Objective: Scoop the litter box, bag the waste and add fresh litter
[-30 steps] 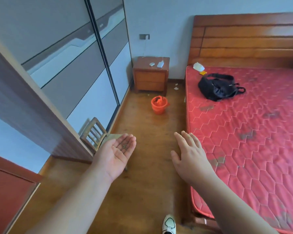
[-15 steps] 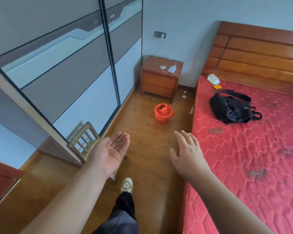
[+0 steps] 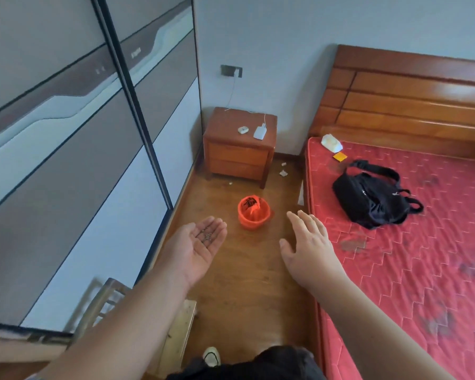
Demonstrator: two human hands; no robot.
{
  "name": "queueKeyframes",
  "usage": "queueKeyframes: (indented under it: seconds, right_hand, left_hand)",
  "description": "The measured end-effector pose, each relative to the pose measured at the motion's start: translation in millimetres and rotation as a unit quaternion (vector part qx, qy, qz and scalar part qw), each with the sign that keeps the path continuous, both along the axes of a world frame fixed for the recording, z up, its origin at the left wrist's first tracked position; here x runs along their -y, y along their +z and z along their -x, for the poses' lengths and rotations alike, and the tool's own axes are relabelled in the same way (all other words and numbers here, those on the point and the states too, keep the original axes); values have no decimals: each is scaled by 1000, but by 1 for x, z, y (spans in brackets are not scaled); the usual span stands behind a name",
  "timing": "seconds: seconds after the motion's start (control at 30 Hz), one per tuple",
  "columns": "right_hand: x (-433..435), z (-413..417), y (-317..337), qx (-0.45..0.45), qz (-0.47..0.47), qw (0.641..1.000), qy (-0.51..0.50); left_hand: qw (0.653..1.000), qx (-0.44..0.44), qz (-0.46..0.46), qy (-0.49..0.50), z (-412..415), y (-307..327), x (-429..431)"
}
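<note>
Closer than half a second ago, the orange bucket [image 3: 254, 212] now lies just ahead of both hands, and the wooden chair [image 3: 102, 300] has dropped to the lower left, behind the left forearm.

Head view:
- The left hand [image 3: 200, 244] is palm up, fingers together and nearly straight, carrying a few dark granules [image 3: 207, 236].
- The right hand [image 3: 310, 248] is palm down, fingers straight and slightly spread, holding nothing, beside the red mattress [image 3: 422, 283].
- The bucket stands on the wood floor [image 3: 244, 283] between the nightstand [image 3: 240, 152] and the hands, with dark matter inside.
- A black bag [image 3: 373, 198] lies on the mattress.

Orange bucket [image 3: 254, 213] on wooden floor [image 3: 244, 286]
</note>
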State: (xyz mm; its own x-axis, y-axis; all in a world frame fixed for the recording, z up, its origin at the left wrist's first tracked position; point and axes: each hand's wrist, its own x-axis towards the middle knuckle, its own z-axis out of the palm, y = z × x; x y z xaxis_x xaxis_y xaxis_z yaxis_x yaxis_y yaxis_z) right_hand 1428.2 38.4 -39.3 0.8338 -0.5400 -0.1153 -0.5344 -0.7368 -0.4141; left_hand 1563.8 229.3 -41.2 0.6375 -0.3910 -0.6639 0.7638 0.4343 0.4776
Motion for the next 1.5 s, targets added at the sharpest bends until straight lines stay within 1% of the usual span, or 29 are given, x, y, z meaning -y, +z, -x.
queueKeyframes:
  seconds: [0.13, 0.27, 0.43, 0.6, 0.73, 0.87, 0.93, 1.03, 1.27, 1.33, 1.37, 1.43, 1.5]
  right_hand:
    - [44, -40, -10, -2, -11, 1000, -29]
    - [108, -89, -30, -4, -19, 999, -44]
    - [202, -166, -58, -14, -21, 1000, -7]
    - [305, -250, -75, -44, -39, 998, 27]
    - [372, -320, -91, -71, -39, 995, 52]
    - [408, -372, -125, -91, -62, 993, 43]
    - [419, -392, -152, -102, -75, 992, 27]
    - [429, -418, -207, -116, -98, 988, -2]
    - [434, -445, -377, -187, -146, 970, -43]
    - [433, -447, -425, -209, -157, 964, -48]
    - [432, -447, -448, -213, -164, 962, -55]
    - [432, -451, -487, -213, -177, 958, -68]
    - [431, -457, -518, -223, -178, 956, -65]
  left_hand:
    - [1000, -9, -8, -28, -56, -10, 55]
    - [999, -17, -9, -32, -118, -33, 122]
    - [999, -34, -28, -30, -195, -68, 226]
    - [996, -60, -55, -22, -264, -90, 327]
    - [994, -90, -63, -3, -314, -116, 384]
    - [990, -124, -67, -12, -352, -159, 422]
    - [987, -145, -75, -16, -371, -190, 438]
    - [980, -171, -101, -27, -403, -258, 456]
    - [956, -237, -161, -68, -439, -444, 468]
    - [951, -251, -170, -58, -443, -493, 472]
    - [951, -257, -163, -59, -446, -516, 475]
    - [948, -294, -114, -45, -457, -561, 487]
    - [940, -326, -92, -45, -466, -590, 499]
